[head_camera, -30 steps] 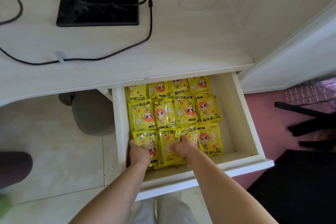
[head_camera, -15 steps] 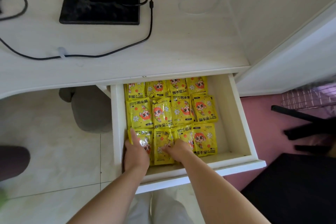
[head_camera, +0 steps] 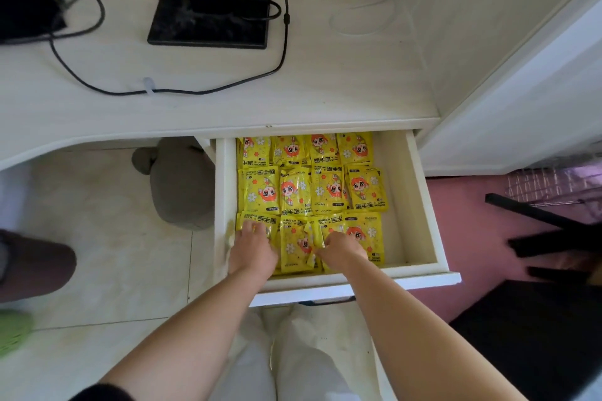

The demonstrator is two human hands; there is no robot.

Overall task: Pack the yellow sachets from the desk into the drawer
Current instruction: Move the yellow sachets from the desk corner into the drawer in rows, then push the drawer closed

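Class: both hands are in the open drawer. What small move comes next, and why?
Probably the right hand flattens the crumpled sachet it pinches in the near row, the left hand pressing the neighbour; other rows in the drawer lie flat and the desk shows none.

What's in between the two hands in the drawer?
A yellow sachet from the front row lies between the left hand and the right hand, inside the drawer. The head view shows it.

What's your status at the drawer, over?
Left hand flat on front-row yellow sachets, right hand tucked among them, grip unclear. Three rows in drawer, right side bare. No sachets seen on desk.
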